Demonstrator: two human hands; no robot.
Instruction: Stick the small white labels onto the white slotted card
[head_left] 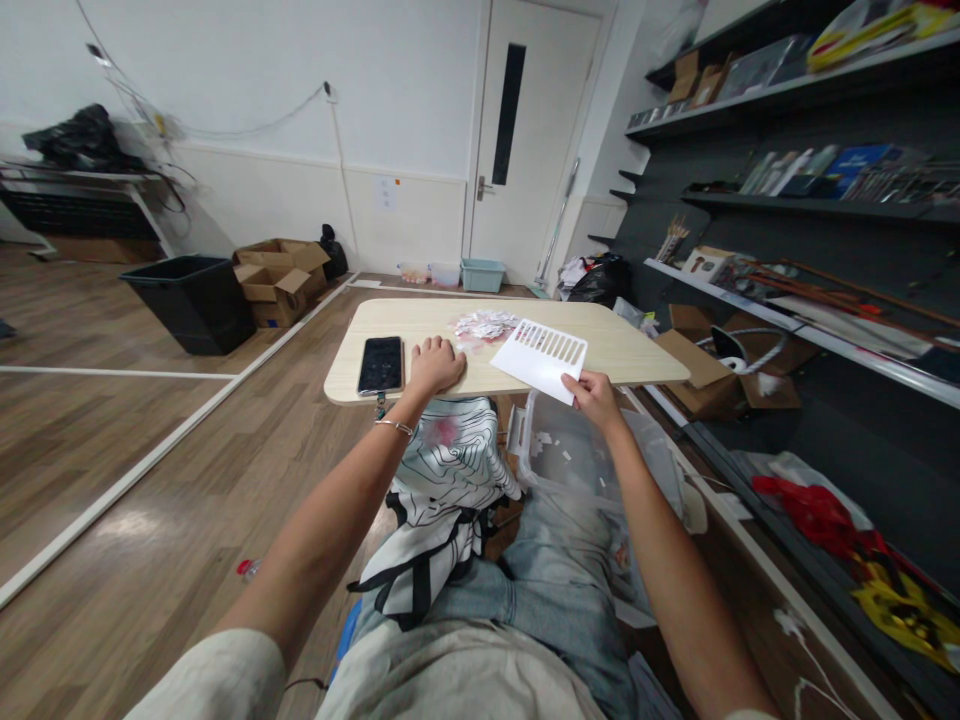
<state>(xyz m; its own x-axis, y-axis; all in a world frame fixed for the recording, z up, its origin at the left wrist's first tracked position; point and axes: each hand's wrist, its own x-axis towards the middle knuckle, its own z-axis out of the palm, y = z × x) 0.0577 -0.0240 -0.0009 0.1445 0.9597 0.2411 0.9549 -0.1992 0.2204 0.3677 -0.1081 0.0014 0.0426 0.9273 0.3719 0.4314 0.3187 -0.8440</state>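
Observation:
My right hand (595, 398) pinches the near right corner of a white card (536, 368) between thumb and fingers. A row of narrow slots runs along the card's far side; some show dark or reddish patches. The card is tilted over the near edge of a pale wooden table (630, 352). My left hand (437, 365) lies on the table near its front edge, fingers apart, with nothing visible in it. Left of it rests a phone (382, 365) with a dark screen. Beyond the hands is a pile of small white pieces (486, 326) amid pinkish stains.
Below the table stands a clear plastic bin (566, 455) holding a few white scraps. A patterned cloth (450, 450) hangs by my lap. A black bin (191, 305) and cardboard boxes (281, 275) stand left. Dark shelves (787, 225) line the right, with an open carton (705, 370) below.

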